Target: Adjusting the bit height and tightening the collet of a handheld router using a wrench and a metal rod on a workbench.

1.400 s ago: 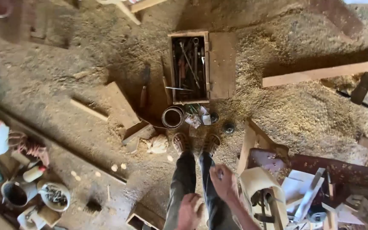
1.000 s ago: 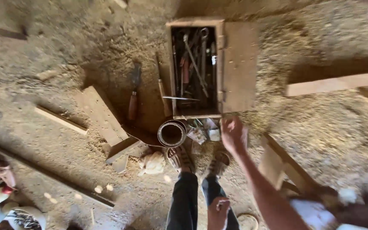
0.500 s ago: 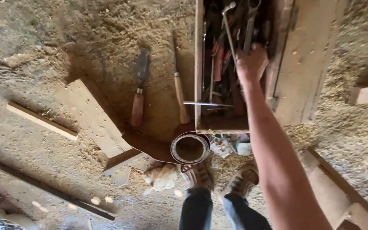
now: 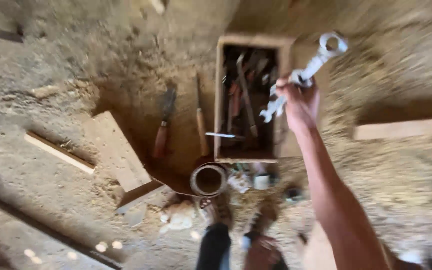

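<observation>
Wrenches (image 4: 303, 77), a bundle of silvery metal ones with a ring end uppermost and open-ended jaws at the lower end, sit lifted in the person's right hand (image 4: 301, 102), whose fingers are closed tight around the middle of the shafts; the tools are clear of the wooden toolbox (image 4: 248, 97) and held just above its right-hand edge. How many wrenches are in the fist cannot be told through the motion blur. The step in hand looks like picking tools out of the box, with the lift done and the bundle in the air. Carrying it off would call for a steady fist, since the loose shafts could slide against each other. The left hand is out of view. Inside the open box lie more dark hand tools, some with reddish grips. Just left of the box, two wooden-handled tools (image 4: 163, 125) rest on the dirt floor, a pale plank (image 4: 118, 152) beyond them. Near the box's front edge stands a coil of metal strip (image 4: 208, 179), beside the person's shoes (image 4: 221, 210). Sawdust (image 4: 401, 175) covers the ground to the right.
</observation>
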